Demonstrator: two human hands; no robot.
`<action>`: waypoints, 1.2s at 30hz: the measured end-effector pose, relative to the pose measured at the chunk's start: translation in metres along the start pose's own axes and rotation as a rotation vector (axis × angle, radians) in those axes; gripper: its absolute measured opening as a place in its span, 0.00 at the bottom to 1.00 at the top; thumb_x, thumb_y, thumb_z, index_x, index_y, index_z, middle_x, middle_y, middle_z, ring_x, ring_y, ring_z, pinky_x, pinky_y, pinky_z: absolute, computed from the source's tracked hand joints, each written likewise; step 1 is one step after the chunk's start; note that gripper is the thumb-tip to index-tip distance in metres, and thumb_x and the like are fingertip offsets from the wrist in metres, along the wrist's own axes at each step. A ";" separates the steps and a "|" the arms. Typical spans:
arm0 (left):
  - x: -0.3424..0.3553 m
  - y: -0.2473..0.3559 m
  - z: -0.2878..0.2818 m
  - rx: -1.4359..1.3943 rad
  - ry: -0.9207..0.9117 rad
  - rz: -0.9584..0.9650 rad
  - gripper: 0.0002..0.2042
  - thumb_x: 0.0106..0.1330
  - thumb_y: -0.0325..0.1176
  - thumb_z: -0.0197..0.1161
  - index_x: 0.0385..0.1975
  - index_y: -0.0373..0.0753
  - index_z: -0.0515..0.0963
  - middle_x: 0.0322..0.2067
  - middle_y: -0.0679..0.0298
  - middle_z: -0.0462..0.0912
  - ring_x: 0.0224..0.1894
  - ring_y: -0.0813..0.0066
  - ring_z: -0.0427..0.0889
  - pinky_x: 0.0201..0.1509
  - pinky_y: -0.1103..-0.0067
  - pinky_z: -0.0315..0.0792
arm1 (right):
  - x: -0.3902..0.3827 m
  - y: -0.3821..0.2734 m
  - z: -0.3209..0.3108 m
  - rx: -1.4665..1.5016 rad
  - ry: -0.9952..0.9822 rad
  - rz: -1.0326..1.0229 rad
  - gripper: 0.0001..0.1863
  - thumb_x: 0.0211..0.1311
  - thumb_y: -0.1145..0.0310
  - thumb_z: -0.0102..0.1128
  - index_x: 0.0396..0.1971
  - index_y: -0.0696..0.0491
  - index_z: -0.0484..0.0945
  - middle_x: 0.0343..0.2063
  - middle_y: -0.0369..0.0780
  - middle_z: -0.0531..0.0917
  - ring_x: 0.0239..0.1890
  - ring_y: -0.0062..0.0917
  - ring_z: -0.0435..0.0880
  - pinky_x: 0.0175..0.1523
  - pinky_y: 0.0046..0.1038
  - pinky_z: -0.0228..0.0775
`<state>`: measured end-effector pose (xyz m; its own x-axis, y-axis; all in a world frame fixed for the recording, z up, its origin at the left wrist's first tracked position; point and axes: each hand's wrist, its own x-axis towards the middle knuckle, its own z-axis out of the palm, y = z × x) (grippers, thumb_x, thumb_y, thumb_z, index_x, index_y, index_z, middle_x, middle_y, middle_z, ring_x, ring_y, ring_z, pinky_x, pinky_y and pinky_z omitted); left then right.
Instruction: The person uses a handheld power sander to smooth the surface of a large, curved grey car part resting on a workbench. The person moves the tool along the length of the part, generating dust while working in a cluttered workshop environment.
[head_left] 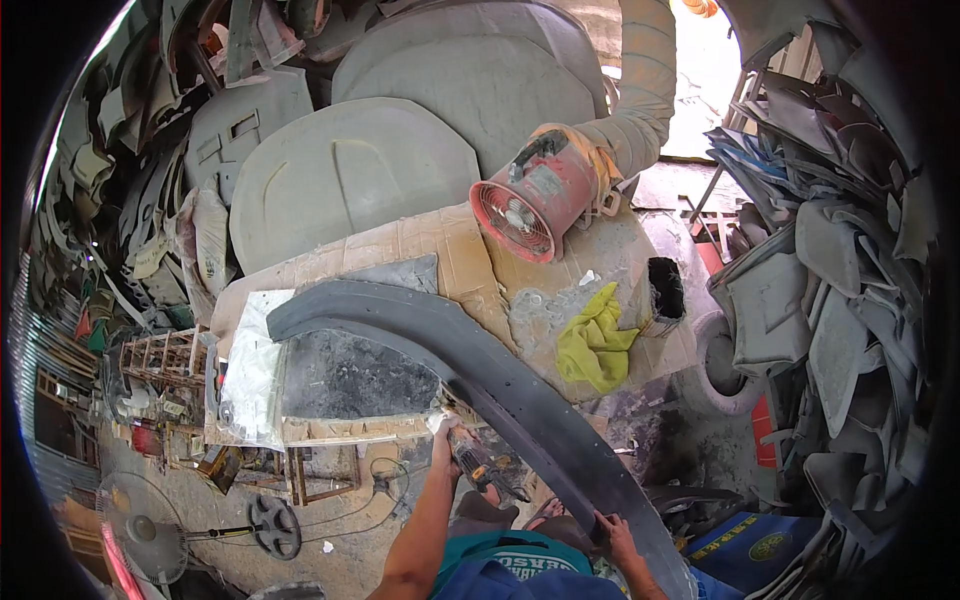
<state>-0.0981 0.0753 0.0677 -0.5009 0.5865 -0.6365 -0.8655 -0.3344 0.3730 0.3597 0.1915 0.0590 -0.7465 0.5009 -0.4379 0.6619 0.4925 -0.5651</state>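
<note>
A long, curved, dark-grey panel (522,408) runs ten-to-five o'clock over the cardboard-covered bench (462,250), at one o'clock from the left hand (443,453), whose fingers wrap an orange-and-black power tool (472,462), while the right hand (618,538) (nearer, touching) has fingers clamped toward its five-o'clock end.

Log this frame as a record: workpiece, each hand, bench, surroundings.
Workpiece: long, curved, dark-grey panel, partly overhanging the bench
Left hand: holding an orange-and-black handheld power tool near the panel's inner edge
Right hand: fingers on the panel's near end
Bench: brown cardboard sheeting, crumpled yellow-green cloth, red cylindrical blower
Surroundings: round grey caged fan, left; piled grey panels, right
</note>
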 end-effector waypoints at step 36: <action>0.004 0.003 0.002 0.052 -0.022 0.041 0.09 0.64 0.39 0.61 0.34 0.42 0.73 0.25 0.56 0.80 0.28 0.59 0.82 0.36 0.64 0.81 | -0.001 -0.003 0.000 0.000 0.000 0.009 0.57 0.32 0.67 0.83 0.71 0.42 0.67 0.55 0.44 0.75 0.52 0.46 0.73 0.60 0.41 0.71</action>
<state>-0.1029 0.0780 0.0682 -0.5355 0.5889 -0.6054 -0.8423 -0.3200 0.4337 0.3582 0.1894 0.0613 -0.7404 0.5054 -0.4433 0.6689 0.4880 -0.5608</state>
